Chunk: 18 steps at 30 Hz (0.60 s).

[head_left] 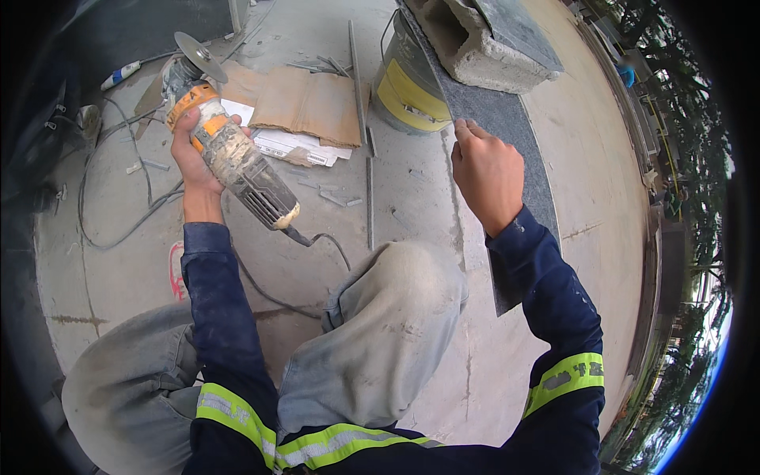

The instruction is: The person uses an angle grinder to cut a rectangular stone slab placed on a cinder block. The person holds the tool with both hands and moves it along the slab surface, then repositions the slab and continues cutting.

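Note:
My left hand (198, 150) is wrapped round an angle grinder (237, 162), its body dusty with an orange collar. The grinder is raised off the floor, its thin disc (200, 57) pointing up and away from me. My right hand (489, 170) is closed over the left edge of a long dark grey stone slab (546, 178). Its curled fingertips are hidden, so I cannot tell whether they pinch the edge or something small. Under the slab's far part stands a bucket (412, 99) with a yellow band. A hollow concrete block (499, 47) lies on top of the slab.
Flattened cardboard (309, 103) and papers lie on the concrete floor beyond my knee (388, 317). Thin metal strips (356, 79) and small offcuts (336, 196) are scattered nearby. A power cord (273, 297) trails from the grinder past my legs. More cable (87, 214) loops at the left.

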Available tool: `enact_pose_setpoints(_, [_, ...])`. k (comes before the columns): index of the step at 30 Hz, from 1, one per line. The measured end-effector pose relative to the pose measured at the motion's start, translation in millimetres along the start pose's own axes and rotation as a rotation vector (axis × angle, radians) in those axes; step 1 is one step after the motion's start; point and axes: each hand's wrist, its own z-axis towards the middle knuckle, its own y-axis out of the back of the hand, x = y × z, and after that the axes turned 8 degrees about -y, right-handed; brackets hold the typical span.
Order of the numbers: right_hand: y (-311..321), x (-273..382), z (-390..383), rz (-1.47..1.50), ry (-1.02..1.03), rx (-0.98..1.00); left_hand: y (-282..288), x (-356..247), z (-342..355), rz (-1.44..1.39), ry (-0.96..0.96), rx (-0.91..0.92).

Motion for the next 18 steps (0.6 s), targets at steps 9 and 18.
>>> enact_pose_setpoints(9, [-13.6,26.1,43.6,-0.930,0.319,0.291,-22.9,47.9,44.9,-0.182,0.124,0.064])
enact_pose_setpoints(18, [-61.4,53.4,123.0,-1.299,0.200,0.268,27.9,76.2,110.2,-0.251,0.298,-0.027])
